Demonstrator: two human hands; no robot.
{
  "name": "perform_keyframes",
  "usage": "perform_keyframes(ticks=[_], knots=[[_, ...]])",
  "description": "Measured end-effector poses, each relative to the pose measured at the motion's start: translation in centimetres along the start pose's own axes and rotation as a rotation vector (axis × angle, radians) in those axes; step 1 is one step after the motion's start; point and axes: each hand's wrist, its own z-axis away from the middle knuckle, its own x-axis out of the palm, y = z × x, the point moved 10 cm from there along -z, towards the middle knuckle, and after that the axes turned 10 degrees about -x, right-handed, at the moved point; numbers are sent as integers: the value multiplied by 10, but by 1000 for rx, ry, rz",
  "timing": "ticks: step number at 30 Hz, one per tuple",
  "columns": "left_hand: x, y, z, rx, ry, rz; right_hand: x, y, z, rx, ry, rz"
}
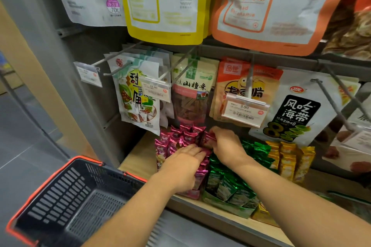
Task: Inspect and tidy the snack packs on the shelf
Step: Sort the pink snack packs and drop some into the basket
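Closest to the person, at the bottom left, is a black basket with a red rim, down in front of the shelf. Two bare arms reach over the front edge of the shelf. The left hand lies flat on top of the pink packs, with its fingers straight and not holding anything. The pink packs stand in rows near the left end of the shelf, running from the front edge toward the back. The right hand is a bit farther in, and its fingers curl around a pink pack at the back of those rows. Just to the right of the pink ones are the green packs, sitting in a green box at the front edge. After those come the yellow packs, closer to the right end of the shelf. Behind and above the small packs, bigger bags hang on metal hooks: a white bag with candy pictures, a bag with red strips, an orange bag and a white bag with a black label. A price tag hangs in front of the orange bag. Highest up are a big yellow-edged bag and a big orange-edged bag.
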Motion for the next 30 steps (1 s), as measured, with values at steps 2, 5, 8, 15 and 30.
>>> perform_keyframes(ticks=[2,5,8,15,30], knots=[[1,0,-1,3,16,-4,15,-1,-4,-30,-69,58],[1,0,-2,4,31,9,37,-4,-8,-96,-183,148],[-7,-3,-1,6,67,104,47,-3,-10,-62,-267,109],[-59,-81,17,-374,398,444,6,-13,25,-119,176,-3],[-59,-53,21,-266,202,-53,30,-39,58,-252,-36,356]])
